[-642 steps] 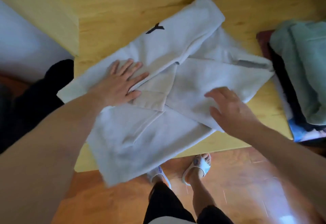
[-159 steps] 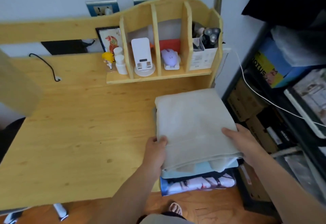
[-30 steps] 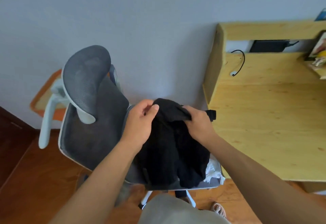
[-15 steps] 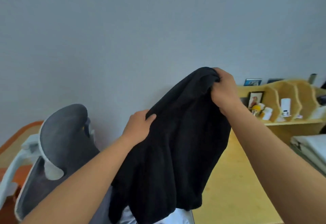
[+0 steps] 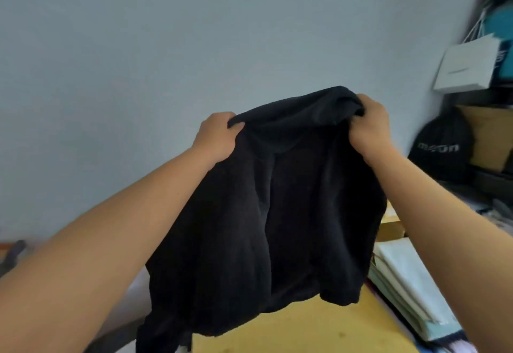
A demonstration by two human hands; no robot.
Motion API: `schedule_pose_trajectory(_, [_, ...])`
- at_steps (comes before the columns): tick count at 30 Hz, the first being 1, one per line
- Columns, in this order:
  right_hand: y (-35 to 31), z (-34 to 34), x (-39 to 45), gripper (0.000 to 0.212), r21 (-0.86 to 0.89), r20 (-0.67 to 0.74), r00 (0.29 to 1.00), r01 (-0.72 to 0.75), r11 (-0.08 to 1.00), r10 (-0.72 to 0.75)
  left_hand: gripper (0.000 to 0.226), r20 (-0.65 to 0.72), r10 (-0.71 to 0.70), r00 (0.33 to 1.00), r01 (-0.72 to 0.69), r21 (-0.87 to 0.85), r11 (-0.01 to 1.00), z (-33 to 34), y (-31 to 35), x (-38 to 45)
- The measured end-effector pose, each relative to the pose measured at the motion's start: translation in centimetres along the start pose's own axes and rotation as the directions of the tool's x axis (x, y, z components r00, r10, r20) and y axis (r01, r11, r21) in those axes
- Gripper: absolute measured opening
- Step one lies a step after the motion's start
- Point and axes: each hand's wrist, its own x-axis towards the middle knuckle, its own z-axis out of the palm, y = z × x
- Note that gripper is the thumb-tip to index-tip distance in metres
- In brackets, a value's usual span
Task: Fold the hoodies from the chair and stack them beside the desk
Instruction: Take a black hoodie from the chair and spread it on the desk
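While held aloft above the bench (image 5: 319, 330), black hoodie (image 5: 272, 214) hangs limp | left hand (image 5: 215, 137), right hand (image 5: 367, 126): each grip pinching its top edge | soft, light, floppy; hold by shoulders

black hoodie (image 5: 277, 214) | unfolded, hanging over desk (image 5: 319, 330) | folded stack (image 5: 410, 283) at right

Pale blue-grey wall (image 5: 138, 75); perhaps shelving (image 5: 488, 136) right.
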Motion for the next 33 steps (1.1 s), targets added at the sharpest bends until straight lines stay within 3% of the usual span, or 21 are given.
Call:
schedule_pose_trajectory(5, [9.3,-3.8,-1.2,0.026,-0.173,0.16,0.987,0.037,0.984,-0.009,0.026,-0.061,-0.026,0.998,0.027,0.016,1.0,9.1,0.6,0.7])
schedule_pose_trajectory(8, [17.9,-3.6,-6.0,0.036,-0.292,0.399,0.917,0.105,0.951,0.022,0.023,0.009,-0.088,0.996,0.087,0.114,0.99,15.1,-4.1,-2.5])
schedule_pose_trajectory(10, [24.8,-2.6,-11.3,0.046,-0.362,0.617,0.776,0.134,0.923,0.129,0.024,0.172,-0.2,0.965,0.137,0.32,0.938,19.7,-9.5,-6.2])
schedule_pose_trajectory(11, [28.0,-2.1,-14.6,0.055,-0.43,0.717,0.655,0.145,0.891,0.239,0.025,0.277,-0.308,0.91,0.168,0.432,0.886,21.9,-12.0,-8.8])
schedule_pose_trajectory(13, [33.6,-1.8,-21.7,0.076,-0.573,0.791,0.371,0.17,0.802,0.486,0.05,0.435,-0.537,0.723,0.243,0.567,0.787,25.7,-16.2,-14.8])
schedule_pose_trajectory(14, [35.8,-1.9,-25.0,0.081,-0.603,0.786,0.276,0.149,0.784,0.553,0.063,0.47,-0.607,0.641,0.287,0.587,0.757,27.1,-17.1,-17.9])
schedule_pose_trajectory(15, [37.3,-2.2,-27.7,0.082,-0.615,0.781,0.224,0.108,0.781,0.583,0.07,0.487,-0.631,0.604,0.315,0.582,0.75,28.5,-18.1,-20.6])
schedule_pose_trajectory(17, [39.1,-2.9,-31.0,0.082,-0.633,0.764,0.193,0.042,0.773,0.615,0.071,0.54,-0.603,0.587,0.287,0.558,0.779,30.5,-18.6,-24.9])
schedule_pose_trajectory(20, [39.6,-3.2,-31.3,0.082,-0.658,0.736,0.205,-0.008,0.753,0.645,0.07,0.612,-0.559,0.559,0.229,0.534,0.814,32.2,-18.9,-28.5])
schedule_pose_trajectory(25, [39.9,-0.2,-29.1,0.086,-0.642,0.732,0.254,-0.053,0.764,0.633,0.077,0.57,-0.515,0.641,0.246,0.482,0.841,33.7,-20.2,-29.2])
schedule_pose_trajectory(27, [40.7,1.2,-29.6,0.091,-0.67,0.72,0.253,0.013,0.742,0.646,0.083,0.614,-0.511,0.601,0.19,0.512,0.838,34.6,-20.9,-29.8])
schedule_pose_trajectory(29, [42.3,1.7,-30.8,0.096,-0.719,0.688,0.251,0.109,0.687,0.68,0.092,0.675,-0.524,0.519,0.078,0.573,0.816,35.4,-22.3,-30.9])
schedule_pose_trajectory(31, [44.4,1.2,-31.9,0.099,-0.755,0.656,0.202,0.18,0.631,0.727,0.104,0.71,-0.544,0.448,-0.016,0.614,0.789,36.1,-23.8,-31.7])
schedule_pose_trajectory(33, [46.3,0.7,-32.8,0.102,-0.764,0.637,0.145,0.247,0.596,0.757,0.111,0.711,-0.558,0.428,-0.073,0.642,0.763,36.8,-24.7,-32.1])
